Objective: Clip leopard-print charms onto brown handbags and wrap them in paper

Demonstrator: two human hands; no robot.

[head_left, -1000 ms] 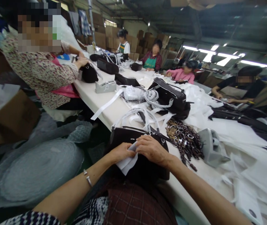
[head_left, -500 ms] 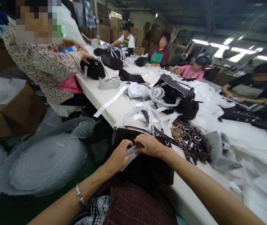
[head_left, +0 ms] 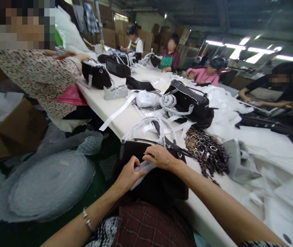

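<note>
A dark handbag (head_left: 167, 187) rests in front of me at the table edge, its two handles (head_left: 165, 127) wrapped in white material. Across its near side runs a thin white strip (head_left: 147, 168). My left hand (head_left: 129, 173) pinches the strip between thumb and fingers. Just to the right, the curled fingers of my right hand (head_left: 160, 157) close over the strip's upper end; the fingertips are partly hidden. Beside the bag lies a heap of dark tassel-like charms with metal rings (head_left: 205, 149). A grey tape dispenser (head_left: 237, 161) stands right of that heap.
Another black handbag (head_left: 190, 101) and a plastic-wrapped bundle (head_left: 148, 99) lie beyond mine on the white table (head_left: 95, 99). A second tape dispenser (head_left: 115, 92) is farther left. A bubble-wrap roll (head_left: 51, 185) and a cardboard box (head_left: 15, 130) are at left. Several co-workers sit around.
My right fingers have shifted slightly up and away from my left hand, and more of the white strip shows between them. The whole view has drifted a little. The bag stays in place.
</note>
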